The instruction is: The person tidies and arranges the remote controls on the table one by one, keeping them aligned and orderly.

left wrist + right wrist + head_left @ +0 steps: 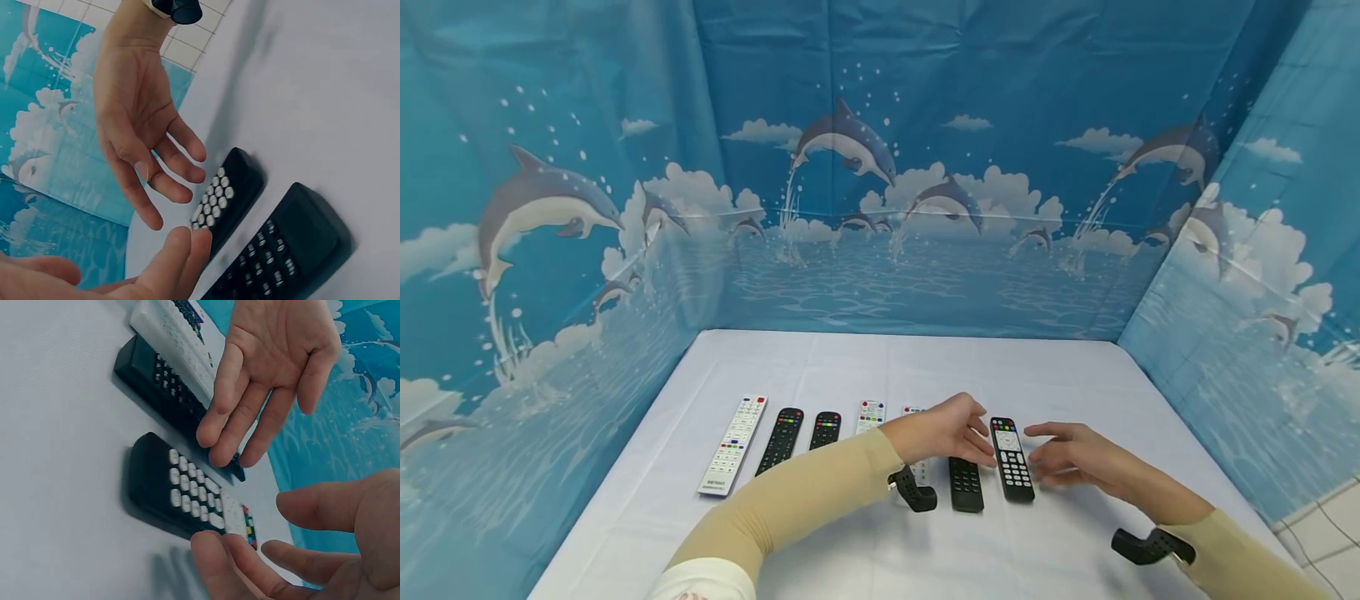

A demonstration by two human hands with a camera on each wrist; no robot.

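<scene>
A person's two bare hands flank a short black plastic remote control with white number buttons lying flat on a white cloth-covered tabletop. The left hand hovers just beside the remote's left edge, its fingers straight and loosely spread, tips pointing down over a second black remote with dark buttons that lies between those fingers and the wrist. The right hand sits just beside the remote's right edge, fingers relaxed, slightly curved and apart; neither hand visibly grips anything, and whether the fingertips touch the remote cannot be told. The palms face each other across the device, a stance that suggests squaring it up with its neighbours. Beyond the left fingers, further remotes lie side by side in a row, among them a long white remote with coloured buttons. A blue dolphin-print backdrop encloses the scene.
</scene>
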